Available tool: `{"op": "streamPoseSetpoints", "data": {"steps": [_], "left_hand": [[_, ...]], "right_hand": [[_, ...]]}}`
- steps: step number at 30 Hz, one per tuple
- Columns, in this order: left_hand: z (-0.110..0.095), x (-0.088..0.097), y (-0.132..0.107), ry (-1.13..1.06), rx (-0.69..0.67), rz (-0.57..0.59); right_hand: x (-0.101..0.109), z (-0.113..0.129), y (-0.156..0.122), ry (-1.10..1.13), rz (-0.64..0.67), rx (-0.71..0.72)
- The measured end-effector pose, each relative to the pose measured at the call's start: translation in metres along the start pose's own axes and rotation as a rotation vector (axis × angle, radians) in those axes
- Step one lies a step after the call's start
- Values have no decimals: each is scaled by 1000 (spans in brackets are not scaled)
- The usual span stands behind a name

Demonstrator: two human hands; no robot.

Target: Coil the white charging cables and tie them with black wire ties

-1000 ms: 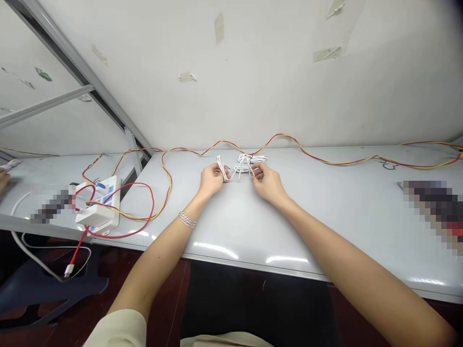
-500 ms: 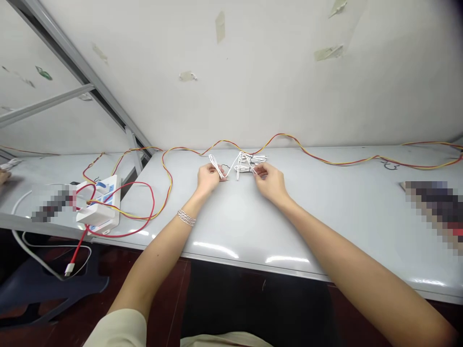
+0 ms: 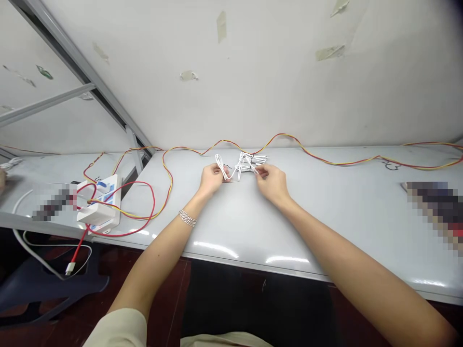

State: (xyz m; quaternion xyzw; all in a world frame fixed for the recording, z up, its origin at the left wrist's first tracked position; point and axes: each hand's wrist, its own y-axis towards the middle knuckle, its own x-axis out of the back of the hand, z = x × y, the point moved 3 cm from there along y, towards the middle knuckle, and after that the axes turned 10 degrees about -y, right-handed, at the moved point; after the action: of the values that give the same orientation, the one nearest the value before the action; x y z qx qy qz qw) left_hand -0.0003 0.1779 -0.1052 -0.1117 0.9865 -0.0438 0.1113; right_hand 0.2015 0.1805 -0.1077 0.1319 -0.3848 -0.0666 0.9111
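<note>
A thin white cable lies bunched in loops near the back of the white table. My left hand pinches one loop end of it, fingers closed. My right hand is closed on the other side of the bundle, holding strands just above the table top. A silver bracelet sits on my left wrist. The cable stretches between both hands.
A red-and-yellow twisted wire runs along the table's back edge by the wall. At left a white power strip lies tangled in red wire, with a red-tipped white cable hanging down. Blurred items sit far right and far left.
My left hand moved left pulling the loop out, then came back slightly right. The white bundle shifted a little between my hands. My right hand barely moved.
</note>
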Motion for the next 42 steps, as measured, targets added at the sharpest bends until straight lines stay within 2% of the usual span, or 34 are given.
{"op": "streamPoseSetpoints", "data": {"steps": [9,14,22,26,32,37,42], "left_hand": [[-7,-2,-4,-267,137,72],[-11,-2,-3,-388,149,69],[-14,-5,-6,-450,138,121],[-11,-5,-6,-419,138,123],[-2,-5,-5,-299,156,134],[3,-5,-5,-214,167,138],[6,-5,-2,10,-12,99]], "right_hand": [[2,-1,0,29,-22,-11],[2,-2,0,20,-15,-18],[4,1,-1,-31,-6,-43],[2,1,-1,-51,12,-40],[-2,4,-4,-146,68,90],[-3,5,-6,-125,65,63],[-2,4,-5,2,43,-28]]}}
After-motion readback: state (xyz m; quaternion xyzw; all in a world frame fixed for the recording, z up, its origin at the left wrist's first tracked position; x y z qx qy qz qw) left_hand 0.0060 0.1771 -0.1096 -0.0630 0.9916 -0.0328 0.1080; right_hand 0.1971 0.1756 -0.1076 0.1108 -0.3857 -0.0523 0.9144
